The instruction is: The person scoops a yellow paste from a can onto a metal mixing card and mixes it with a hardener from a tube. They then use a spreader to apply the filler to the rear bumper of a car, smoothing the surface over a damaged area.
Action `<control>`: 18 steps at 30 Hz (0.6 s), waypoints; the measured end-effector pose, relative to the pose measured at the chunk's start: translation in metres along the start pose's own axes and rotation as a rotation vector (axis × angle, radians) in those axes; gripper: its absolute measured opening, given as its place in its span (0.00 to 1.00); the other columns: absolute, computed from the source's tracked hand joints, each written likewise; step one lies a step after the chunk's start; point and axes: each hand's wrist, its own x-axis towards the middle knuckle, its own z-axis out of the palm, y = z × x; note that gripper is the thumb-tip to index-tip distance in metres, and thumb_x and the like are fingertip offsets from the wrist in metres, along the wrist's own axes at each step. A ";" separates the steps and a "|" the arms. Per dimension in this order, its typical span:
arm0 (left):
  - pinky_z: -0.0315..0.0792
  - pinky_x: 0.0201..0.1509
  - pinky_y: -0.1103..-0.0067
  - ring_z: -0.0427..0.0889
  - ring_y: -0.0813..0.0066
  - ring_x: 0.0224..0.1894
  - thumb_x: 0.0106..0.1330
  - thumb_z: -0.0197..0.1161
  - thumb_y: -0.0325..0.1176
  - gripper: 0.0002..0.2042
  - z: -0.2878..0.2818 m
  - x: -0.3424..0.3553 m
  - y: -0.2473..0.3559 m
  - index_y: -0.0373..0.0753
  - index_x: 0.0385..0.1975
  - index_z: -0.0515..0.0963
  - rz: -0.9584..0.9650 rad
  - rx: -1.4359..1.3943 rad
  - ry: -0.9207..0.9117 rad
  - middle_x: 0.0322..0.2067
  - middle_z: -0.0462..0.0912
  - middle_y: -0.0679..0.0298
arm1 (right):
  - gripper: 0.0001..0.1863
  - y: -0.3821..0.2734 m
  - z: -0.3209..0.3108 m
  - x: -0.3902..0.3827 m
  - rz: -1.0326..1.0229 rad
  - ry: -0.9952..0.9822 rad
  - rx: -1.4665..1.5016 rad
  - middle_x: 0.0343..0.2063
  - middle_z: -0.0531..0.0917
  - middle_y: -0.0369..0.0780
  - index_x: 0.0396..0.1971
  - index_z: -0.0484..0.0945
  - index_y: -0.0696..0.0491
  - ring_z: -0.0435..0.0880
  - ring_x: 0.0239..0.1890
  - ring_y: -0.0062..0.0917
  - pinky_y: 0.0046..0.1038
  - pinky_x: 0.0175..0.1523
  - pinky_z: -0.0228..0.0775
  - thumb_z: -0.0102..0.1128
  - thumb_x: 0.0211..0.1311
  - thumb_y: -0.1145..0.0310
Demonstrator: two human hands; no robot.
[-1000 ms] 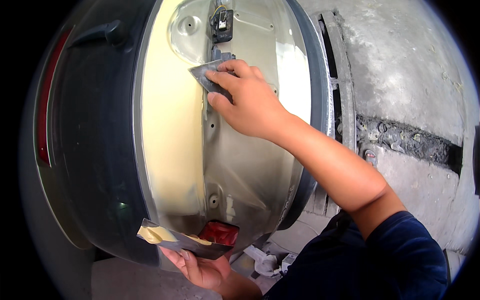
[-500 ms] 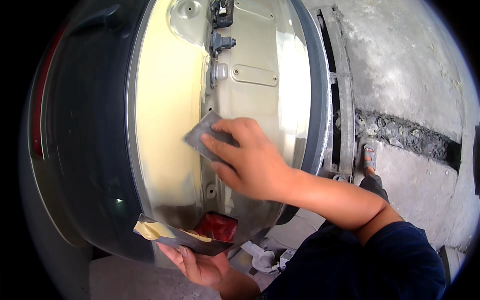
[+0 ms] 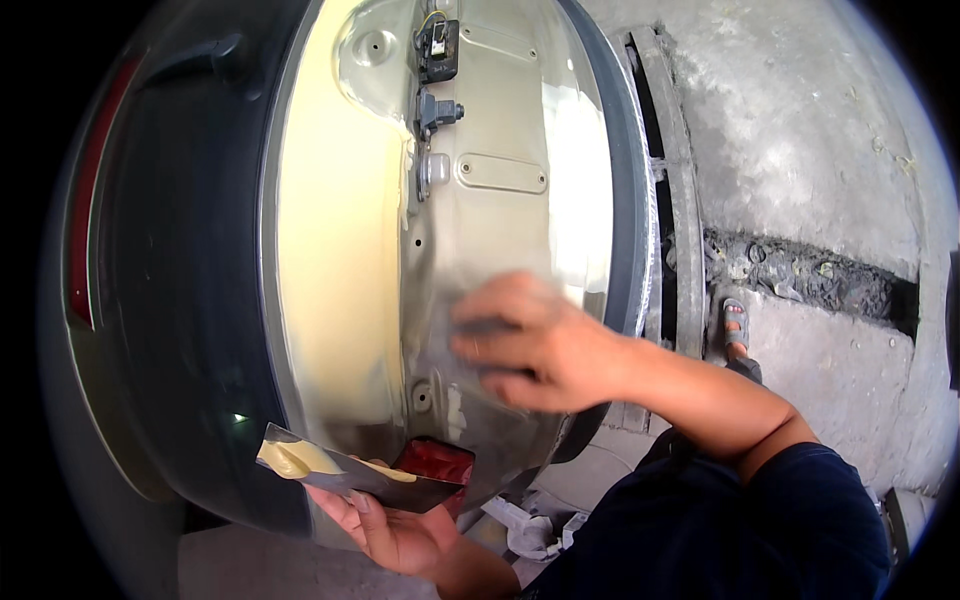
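Observation:
My left hand (image 3: 395, 530) grips a flat dark board (image 3: 405, 487) from below, thumb over its near edge. A lump of pale yellow filler (image 3: 293, 457) sits on the board's left end. My right hand (image 3: 545, 345), smeared by motion, pinches a thin grey spreader (image 3: 478, 328) that shows only as a dark blur. That hand is over the bare metal of the car's rear panel (image 3: 490, 230), right of a wide coat of yellow filler (image 3: 340, 230). The spreader's contact with the panel cannot be made out.
Just past the board lies a red lamp (image 3: 440, 460). A small black fitting with a wire (image 3: 438, 52) and a grey latch piece (image 3: 440, 112) stick out of the panel. A dark bumper (image 3: 190, 230) borders the left. Concrete floor (image 3: 800, 120) with a rubble-filled trench (image 3: 800, 265) lies right.
My right hand has drawn the spreader off the yellow filler, right and slightly toward me. The left hand and board have barely shifted. The view has tilted a little.

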 end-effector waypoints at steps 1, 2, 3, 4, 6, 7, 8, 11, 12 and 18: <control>0.54 0.69 0.68 0.62 0.61 0.64 0.65 0.45 0.23 0.26 0.000 0.001 0.000 0.31 0.65 0.52 -0.003 -0.041 -0.073 0.63 0.61 0.52 | 0.20 0.004 -0.005 0.009 0.054 0.097 -0.095 0.50 0.72 0.47 0.44 0.79 0.58 0.70 0.52 0.42 0.36 0.57 0.64 0.63 0.48 0.71; 0.52 0.70 0.69 0.61 0.63 0.64 0.67 0.43 0.23 0.26 0.001 0.002 0.000 0.30 0.66 0.51 -0.006 -0.081 -0.145 0.63 0.60 0.51 | 0.20 0.008 -0.009 0.020 0.109 0.193 -0.188 0.50 0.72 0.47 0.45 0.78 0.57 0.70 0.52 0.42 0.36 0.57 0.63 0.63 0.48 0.71; 0.52 0.70 0.69 0.61 0.63 0.64 0.67 0.44 0.23 0.26 0.001 0.002 0.001 0.30 0.65 0.51 0.002 -0.061 -0.136 0.63 0.60 0.51 | 0.21 0.013 -0.011 0.031 0.159 0.290 -0.275 0.49 0.72 0.47 0.46 0.78 0.57 0.69 0.52 0.42 0.36 0.57 0.63 0.63 0.48 0.71; 0.52 0.70 0.69 0.61 0.64 0.64 0.67 0.44 0.23 0.26 0.001 0.002 -0.001 0.29 0.65 0.51 0.005 -0.049 -0.130 0.63 0.60 0.51 | 0.21 0.020 -0.012 0.038 0.167 0.317 -0.289 0.50 0.71 0.46 0.46 0.77 0.56 0.68 0.52 0.43 0.37 0.57 0.63 0.62 0.48 0.70; 0.52 0.70 0.69 0.61 0.64 0.65 0.66 0.44 0.23 0.26 0.001 0.001 -0.002 0.29 0.65 0.51 0.009 -0.037 -0.120 0.63 0.60 0.51 | 0.22 0.029 -0.009 0.050 0.183 0.367 -0.311 0.51 0.71 0.45 0.48 0.76 0.53 0.67 0.52 0.43 0.40 0.55 0.63 0.62 0.49 0.68; 0.51 0.70 0.69 0.61 0.64 0.65 0.66 0.44 0.23 0.26 0.001 0.000 -0.002 0.29 0.65 0.51 0.010 -0.039 -0.116 0.63 0.60 0.51 | 0.23 0.029 -0.006 0.053 0.191 0.371 -0.311 0.51 0.71 0.46 0.48 0.76 0.53 0.67 0.52 0.43 0.39 0.56 0.63 0.62 0.48 0.69; 0.51 0.70 0.69 0.61 0.64 0.65 0.66 0.44 0.23 0.26 0.000 -0.001 -0.002 0.28 0.65 0.51 0.011 -0.041 -0.112 0.63 0.60 0.51 | 0.23 0.029 -0.004 0.056 0.200 0.376 -0.312 0.50 0.71 0.46 0.48 0.76 0.53 0.67 0.53 0.43 0.37 0.56 0.63 0.63 0.48 0.69; 0.57 0.67 0.66 0.65 0.59 0.62 0.63 0.47 0.23 0.28 0.000 -0.002 -0.004 0.31 0.65 0.54 0.039 0.036 0.030 0.62 0.62 0.51 | 0.24 0.025 0.003 0.055 0.201 0.352 -0.303 0.50 0.71 0.47 0.48 0.76 0.53 0.68 0.52 0.43 0.37 0.57 0.63 0.64 0.46 0.70; 0.57 0.67 0.66 0.65 0.59 0.62 0.62 0.47 0.23 0.28 -0.001 -0.003 -0.004 0.31 0.65 0.53 0.036 0.041 0.033 0.62 0.62 0.51 | 0.24 0.022 0.008 0.051 0.198 0.336 -0.295 0.50 0.71 0.47 0.48 0.76 0.53 0.68 0.52 0.43 0.38 0.57 0.63 0.64 0.46 0.70; 0.55 0.68 0.67 0.64 0.60 0.63 0.63 0.46 0.24 0.28 -0.005 -0.002 -0.005 0.31 0.65 0.52 0.022 0.042 0.023 0.63 0.61 0.51 | 0.26 -0.009 0.033 0.022 0.156 0.158 -0.221 0.50 0.70 0.46 0.47 0.77 0.52 0.69 0.51 0.45 0.41 0.55 0.64 0.65 0.41 0.70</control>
